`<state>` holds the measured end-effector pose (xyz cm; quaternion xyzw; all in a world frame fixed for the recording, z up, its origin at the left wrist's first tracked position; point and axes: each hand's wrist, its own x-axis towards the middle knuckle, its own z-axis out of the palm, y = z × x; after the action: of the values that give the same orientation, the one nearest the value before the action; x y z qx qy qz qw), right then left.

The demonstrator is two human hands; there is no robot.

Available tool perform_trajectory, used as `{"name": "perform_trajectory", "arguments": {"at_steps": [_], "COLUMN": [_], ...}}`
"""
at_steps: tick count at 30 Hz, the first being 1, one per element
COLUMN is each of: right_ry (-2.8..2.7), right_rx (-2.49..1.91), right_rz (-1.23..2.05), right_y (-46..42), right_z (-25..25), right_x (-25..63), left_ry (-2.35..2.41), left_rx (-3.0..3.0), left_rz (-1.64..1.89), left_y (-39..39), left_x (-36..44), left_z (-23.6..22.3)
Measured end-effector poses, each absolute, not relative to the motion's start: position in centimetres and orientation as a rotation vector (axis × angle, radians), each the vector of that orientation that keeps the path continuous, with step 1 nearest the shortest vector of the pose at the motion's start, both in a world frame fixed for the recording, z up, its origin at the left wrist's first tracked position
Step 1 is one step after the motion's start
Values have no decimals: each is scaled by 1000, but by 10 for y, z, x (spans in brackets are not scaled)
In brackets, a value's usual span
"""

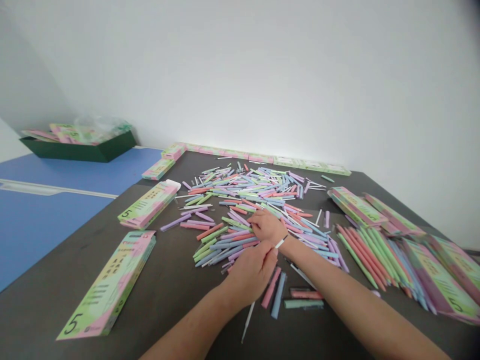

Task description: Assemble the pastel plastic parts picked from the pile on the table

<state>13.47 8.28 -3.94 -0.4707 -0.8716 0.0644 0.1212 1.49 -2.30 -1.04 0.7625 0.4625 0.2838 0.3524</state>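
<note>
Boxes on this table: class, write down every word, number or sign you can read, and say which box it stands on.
"5" on the front left box
"5" on the box behind it
"5" on the far right box
The smaller print on these boxes is too small and blurred to read.

A white wall [240, 65] is seen far beyond the fingers [262, 222], and a blue table [45, 225] is placed left of them, beside a dark table [165, 270]. The room is lit softly.
</note>
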Motion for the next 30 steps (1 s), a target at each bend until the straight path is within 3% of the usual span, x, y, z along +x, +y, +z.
{"name": "perform_trajectory", "arguments": {"at_steps": [9, 30], "right_ry": [-2424, -2514], "right_rx": [-1617, -1597], "right_rz": [158, 182], "right_y": [97, 113], "right_z": [-28, -23], "right_x": [149, 142], "left_ry": [1201, 1188], "left_rx": [1983, 1969], "left_rz": [735, 728], "left_y": [-24, -24], "left_x": [15, 15], "left_z": [-9, -6]}}
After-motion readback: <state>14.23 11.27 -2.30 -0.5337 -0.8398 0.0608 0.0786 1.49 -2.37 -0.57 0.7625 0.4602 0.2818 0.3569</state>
